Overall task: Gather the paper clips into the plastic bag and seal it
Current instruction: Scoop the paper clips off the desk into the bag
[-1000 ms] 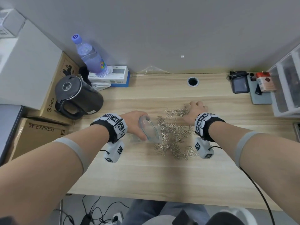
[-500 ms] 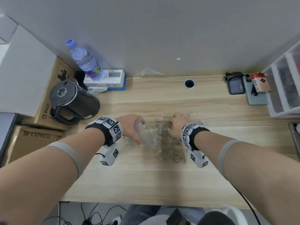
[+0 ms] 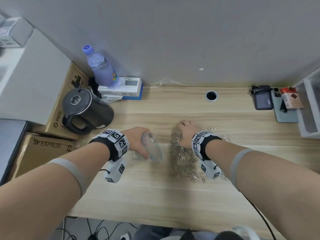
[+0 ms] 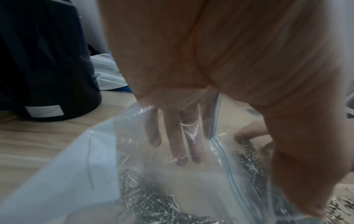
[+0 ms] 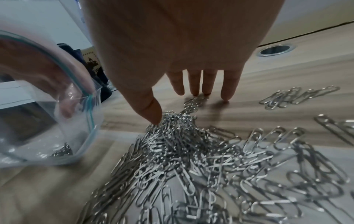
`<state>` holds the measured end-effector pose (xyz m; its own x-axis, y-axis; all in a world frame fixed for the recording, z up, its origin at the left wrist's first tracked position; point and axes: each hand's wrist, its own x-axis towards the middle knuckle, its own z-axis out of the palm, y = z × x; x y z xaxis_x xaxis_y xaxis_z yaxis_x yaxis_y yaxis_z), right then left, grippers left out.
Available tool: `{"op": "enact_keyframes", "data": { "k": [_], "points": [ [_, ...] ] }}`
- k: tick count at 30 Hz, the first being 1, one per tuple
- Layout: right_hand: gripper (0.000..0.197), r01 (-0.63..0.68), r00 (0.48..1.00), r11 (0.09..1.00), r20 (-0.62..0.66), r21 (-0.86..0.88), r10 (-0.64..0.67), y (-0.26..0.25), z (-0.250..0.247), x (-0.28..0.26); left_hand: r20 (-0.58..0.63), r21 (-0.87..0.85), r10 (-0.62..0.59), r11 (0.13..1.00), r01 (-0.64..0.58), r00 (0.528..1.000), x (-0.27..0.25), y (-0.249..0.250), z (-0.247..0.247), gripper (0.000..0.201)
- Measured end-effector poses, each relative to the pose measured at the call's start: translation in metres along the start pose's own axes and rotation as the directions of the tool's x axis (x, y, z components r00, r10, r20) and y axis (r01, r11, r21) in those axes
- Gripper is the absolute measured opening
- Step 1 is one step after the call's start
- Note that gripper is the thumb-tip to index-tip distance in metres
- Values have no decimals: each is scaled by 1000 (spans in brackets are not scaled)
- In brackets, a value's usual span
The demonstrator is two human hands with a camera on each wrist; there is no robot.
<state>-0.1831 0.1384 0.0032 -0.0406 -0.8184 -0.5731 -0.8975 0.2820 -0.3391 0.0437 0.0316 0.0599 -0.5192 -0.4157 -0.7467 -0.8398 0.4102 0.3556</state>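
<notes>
A clear zip plastic bag with a blue-green seal strip lies on the wooden desk, its mouth facing right. My left hand holds that mouth open, fingers inside the bag and thumb outside. Some paper clips lie in the bag. A large pile of silver paper clips sits just right of the mouth. My right hand rests on the pile's far side with straight fingers; in the right wrist view its fingertips touch the desk and the thumb touches the paper clips.
A black kettle, a water bottle and a white box stand at the back left beside cardboard boxes. A cable hole, phones and a drawer unit lie at the back right. Stray clips lie by my right wrist.
My right hand has moved left from the pile's far right side, pushing clips closer to the bag's mouth. My left hand still holds the bag open in the same place.
</notes>
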Motion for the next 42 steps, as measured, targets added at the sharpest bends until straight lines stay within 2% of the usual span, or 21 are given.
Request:
{"op": "enact_keyframes", "data": {
  "k": [6, 10, 13, 16, 20, 23, 25, 27, 30, 34, 38, 40, 42],
  "points": [
    [67, 130, 991, 983, 42, -130, -125, -9, 16, -5, -7, 3, -15, 1000, 15, 1000, -4, -3, 2, 78],
    [47, 140, 988, 976, 90, -168, -126, -6, 14, -9, 0, 3, -6, 1000, 6, 1000, -5, 1, 6, 79],
    [37, 115, 992, 987, 69, -112, -108, -7, 8, -10, -11, 4, 5, 1000, -5, 1000, -8, 3, 7, 79],
    [51, 155, 988, 985, 34, -70, -152, -12, 9, -10, -20, -5, 11, 1000, -11, 1000, -11, 4, 9, 79],
    [76, 280, 959, 952, 87, -124, -271, -20, 26, -15, -32, -23, 3, 1000, -4, 999, -16, 2, 17, 81],
    [82, 349, 936, 914, 117, -206, -331, -28, 43, -19, -42, -29, -7, 1000, 6, 999, -19, -1, 26, 84],
    [79, 374, 927, 895, 126, -244, -353, -34, 51, -20, -48, -34, -16, 999, 14, 999, -22, -2, 32, 83],
    [71, 364, 931, 892, 122, -270, -343, -36, 54, -21, -50, -36, -28, 999, 26, 998, -23, -1, 37, 82],
    [61, 333, 943, 904, 98, -268, -318, -34, 52, -27, -47, -54, -31, 998, 29, 998, -27, 0, 42, 92],
    [49, 312, 950, 913, 106, -263, -294, -22, 47, -39, -49, -26, -25, 999, 24, 998, -27, 4, 44, 79],
    [38, 275, 959, 913, 145, -300, -241, -11, 40, -49, -52, 14, -6, 1000, 7, 999, -27, 13, 38, 79],
    [40, 229, 971, 927, 130, -296, -199, -5, 36, -53, -52, 17, 0, 1000, 1, 999, -27, 17, 37, 80],
    [52, 160, 987, 947, 68, -279, -147, 2, 32, -56, -57, 21, 10, 1000, -9, 998, -27, 21, 37, 81]
  ]
}}
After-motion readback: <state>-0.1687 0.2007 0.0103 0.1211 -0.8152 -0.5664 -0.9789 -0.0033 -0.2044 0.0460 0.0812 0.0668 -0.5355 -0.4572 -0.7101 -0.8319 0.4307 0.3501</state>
